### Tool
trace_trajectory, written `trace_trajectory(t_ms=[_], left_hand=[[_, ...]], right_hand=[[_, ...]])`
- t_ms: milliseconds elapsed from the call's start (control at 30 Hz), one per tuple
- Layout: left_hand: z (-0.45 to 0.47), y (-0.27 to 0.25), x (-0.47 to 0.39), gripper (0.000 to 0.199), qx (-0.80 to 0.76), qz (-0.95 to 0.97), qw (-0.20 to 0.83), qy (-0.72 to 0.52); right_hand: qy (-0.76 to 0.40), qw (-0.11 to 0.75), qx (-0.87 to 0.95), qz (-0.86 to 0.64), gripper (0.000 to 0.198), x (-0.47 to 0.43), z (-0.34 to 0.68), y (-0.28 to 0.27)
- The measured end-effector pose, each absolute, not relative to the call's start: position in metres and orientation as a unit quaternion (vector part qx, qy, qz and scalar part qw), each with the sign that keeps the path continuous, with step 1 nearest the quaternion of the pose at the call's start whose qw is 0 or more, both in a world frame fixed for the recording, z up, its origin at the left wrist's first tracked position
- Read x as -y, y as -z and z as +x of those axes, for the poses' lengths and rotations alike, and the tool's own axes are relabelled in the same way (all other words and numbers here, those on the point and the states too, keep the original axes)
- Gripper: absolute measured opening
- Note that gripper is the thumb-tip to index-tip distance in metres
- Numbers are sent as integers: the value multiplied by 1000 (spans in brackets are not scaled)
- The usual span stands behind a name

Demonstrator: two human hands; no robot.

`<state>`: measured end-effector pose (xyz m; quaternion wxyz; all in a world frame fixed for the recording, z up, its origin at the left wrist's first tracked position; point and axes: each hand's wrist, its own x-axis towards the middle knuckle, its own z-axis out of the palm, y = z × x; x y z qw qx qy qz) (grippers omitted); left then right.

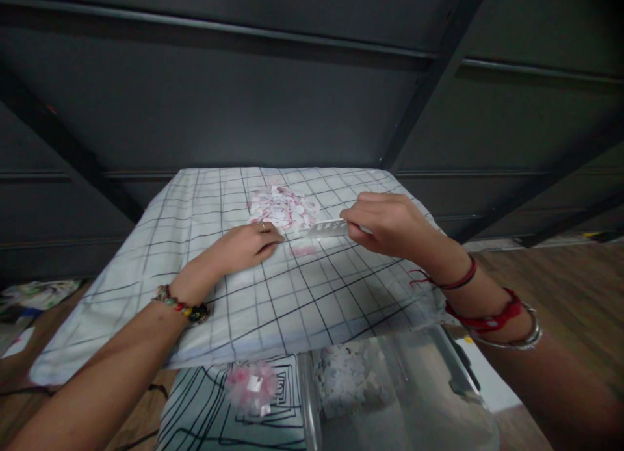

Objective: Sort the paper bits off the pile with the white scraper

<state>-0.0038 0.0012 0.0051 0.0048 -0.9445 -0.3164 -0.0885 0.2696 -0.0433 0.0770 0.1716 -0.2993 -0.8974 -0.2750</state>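
Extending flat, a grid-patterned cloth (336,301) lies beyond a clear plastic bin (429,399). The right hand (390,222), apart from the left hand (246,246) (grip indeterminable), pinches, beside a paper-scrap pile (279,207), a perforated white strip (327,229).

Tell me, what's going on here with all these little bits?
Someone is working bare-handed over a checked cloth. The right hand pinches a pale strip beside a heap of small white and pink pieces. The left hand is at the heap's near edge; whether it also touches the strip is unclear. Closer in, a clear plastic bin holds more pale pieces.
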Motion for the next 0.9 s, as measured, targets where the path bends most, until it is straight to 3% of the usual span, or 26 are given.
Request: trace_trajectory(t_ms=[900], left_hand=[[-6, -2, -3, 30, 313, -945, 7, 96]], right_hand=[[336, 170, 864, -333, 23, 32, 272, -70]])
